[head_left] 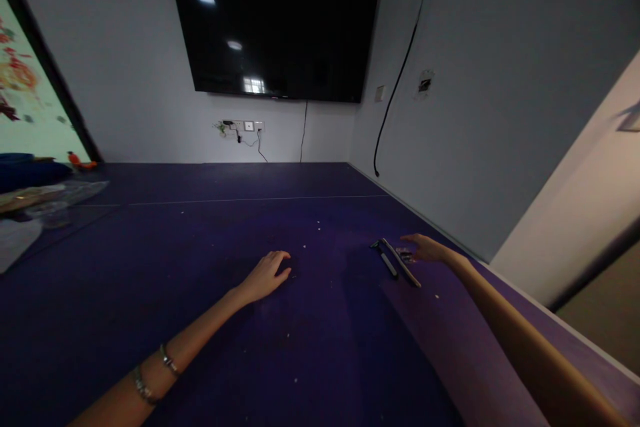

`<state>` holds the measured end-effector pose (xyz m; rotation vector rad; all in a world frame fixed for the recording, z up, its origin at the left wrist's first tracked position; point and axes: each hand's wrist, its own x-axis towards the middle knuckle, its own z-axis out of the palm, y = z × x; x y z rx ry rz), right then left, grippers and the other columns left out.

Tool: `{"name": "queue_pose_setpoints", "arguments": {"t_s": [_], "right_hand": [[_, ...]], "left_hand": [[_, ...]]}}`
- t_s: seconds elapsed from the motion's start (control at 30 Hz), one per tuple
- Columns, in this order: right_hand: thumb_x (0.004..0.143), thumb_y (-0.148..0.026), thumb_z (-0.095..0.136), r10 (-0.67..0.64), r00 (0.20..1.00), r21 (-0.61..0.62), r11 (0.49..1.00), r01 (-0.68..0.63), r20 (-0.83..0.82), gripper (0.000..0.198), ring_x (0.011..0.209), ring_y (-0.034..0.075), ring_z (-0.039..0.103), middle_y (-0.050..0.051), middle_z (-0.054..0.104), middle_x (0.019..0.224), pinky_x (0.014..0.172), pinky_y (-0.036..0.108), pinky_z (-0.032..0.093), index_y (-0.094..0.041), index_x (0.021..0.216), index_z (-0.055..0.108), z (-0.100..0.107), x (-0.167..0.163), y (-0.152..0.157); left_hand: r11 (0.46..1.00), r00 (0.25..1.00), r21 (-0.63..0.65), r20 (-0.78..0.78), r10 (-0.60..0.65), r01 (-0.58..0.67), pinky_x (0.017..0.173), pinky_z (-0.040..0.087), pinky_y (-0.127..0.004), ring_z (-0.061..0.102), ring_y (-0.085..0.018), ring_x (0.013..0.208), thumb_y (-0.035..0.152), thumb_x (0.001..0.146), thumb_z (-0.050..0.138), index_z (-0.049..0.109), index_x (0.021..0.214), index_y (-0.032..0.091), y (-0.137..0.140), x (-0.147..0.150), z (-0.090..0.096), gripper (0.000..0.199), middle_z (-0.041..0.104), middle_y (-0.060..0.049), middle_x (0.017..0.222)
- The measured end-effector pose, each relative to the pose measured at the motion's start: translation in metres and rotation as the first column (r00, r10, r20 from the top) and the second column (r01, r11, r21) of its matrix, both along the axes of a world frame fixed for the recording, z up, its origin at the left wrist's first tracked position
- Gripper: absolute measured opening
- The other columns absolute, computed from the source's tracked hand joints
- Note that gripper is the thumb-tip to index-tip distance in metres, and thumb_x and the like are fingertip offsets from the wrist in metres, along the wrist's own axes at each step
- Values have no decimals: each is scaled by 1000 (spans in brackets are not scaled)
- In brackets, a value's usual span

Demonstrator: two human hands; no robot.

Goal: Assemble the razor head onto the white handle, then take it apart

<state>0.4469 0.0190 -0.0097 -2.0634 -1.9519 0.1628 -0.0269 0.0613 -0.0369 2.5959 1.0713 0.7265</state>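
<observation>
My left hand [263,277] rests on the purple tabletop [310,320], thumb and forefinger apart, holding nothing I can see. Farther right, my right hand [425,248] hovers over or touches a small clear packet with dark bits [405,255]; I cannot tell which. Its forefinger stretches out to the left, and the other fingers are partly hidden. Just left of that packet lies a long, thin, slightly curved strip [401,263], pale along its edge. Beside the strip is a dark-handled razor [387,261], its head pointing away from me.
Small white crumbs are scattered over the tabletop. At the far left sit clear plastic wrapping [83,192], a dark blue bundle [30,173] and an orange object [80,161]. A black cable [395,90] hangs down the right wall. A television [280,27] is mounted ahead.
</observation>
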Motion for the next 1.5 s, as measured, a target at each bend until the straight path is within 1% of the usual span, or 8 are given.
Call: {"name": "queue_pose_setpoints", "arguments": {"t_s": [0.17, 0.37, 0.57, 0.63, 0.73, 0.93, 1.23, 1.5], "right_hand": [[62, -10, 55, 40, 999, -46, 998, -41, -9, 47, 99, 25, 61, 9, 66, 108, 83, 31, 47, -16, 107, 65, 8, -26, 10], [75, -20, 50, 243, 959, 47, 970, -239, -147, 38, 87, 21, 63, 8, 68, 103, 78, 31, 49, -17, 111, 63, 7, -95, 19], [77, -20, 50, 393, 899, 120, 919, -376, -192, 33, 85, 20, 63, 8, 66, 104, 79, 35, 49, -18, 106, 64, -22, -156, 32], [78, -21, 49, 415, 889, 148, 908, -391, -196, 32, 91, 21, 62, 9, 65, 106, 84, 36, 48, -18, 107, 63, -33, -170, 35], [80, -21, 48, 414, 904, 202, 900, -387, -112, 34, 104, 22, 56, 12, 61, 112, 93, 38, 42, -14, 111, 60, -49, -186, 38], [87, -30, 39, 236, 971, 198, 951, -237, 29, 40, 117, 29, 46, 14, 52, 127, 93, 47, 39, -15, 121, 54, -71, -201, 38], [88, -30, 37, 213, 975, 207, 953, -220, 57, 41, 120, 28, 44, 13, 52, 129, 96, 45, 37, -14, 120, 56, -74, -205, 35], [87, -26, 39, 191, 979, 227, 953, -201, 68, 39, 120, 24, 46, 13, 54, 128, 99, 39, 36, -14, 118, 58, -75, -206, 34]], "left_hand": [[992, 993, 52, -6, 114, -114, 92, 40, -41, 53, -23, 103, 31, 84, 46, 52, 103, 18, 21, -19, -16, 24, 58, -9, 107], [965, 969, 112, -47, 244, -237, 94, 38, -42, 50, -24, 107, 28, 82, 46, 52, 102, 16, 38, -45, -30, 24, 56, -11, 110], [933, 933, 115, -76, 351, -342, 98, 34, -44, 46, -26, 115, 30, 83, 45, 51, 109, 15, 47, -75, -35, 30, 54, -13, 117], [920, 920, 113, -81, 384, -375, 98, 34, -45, 46, -27, 115, 30, 84, 44, 50, 111, 15, 47, -86, -36, 31, 54, -14, 118], [904, 902, 110, -90, 422, -413, 97, 35, -44, 48, -26, 114, 30, 86, 41, 50, 113, 15, 46, -95, -37, 32, 55, -15, 118], [895, 889, 115, -118, 443, -431, 102, 31, -44, 44, -27, 120, 33, 88, 39, 50, 116, 12, 42, -97, -41, 38, 53, -17, 123], [891, 878, 124, -155, 453, -437, 103, 29, -46, 40, -29, 124, 36, 88, 37, 51, 117, 14, 43, -98, -46, 39, 50, -16, 128], [887, 863, 151, -207, 460, -436, 104, 29, -43, 38, -29, 125, 37, 90, 33, 52, 119, 10, 44, -96, -44, 44, 49, -17, 130]]}}
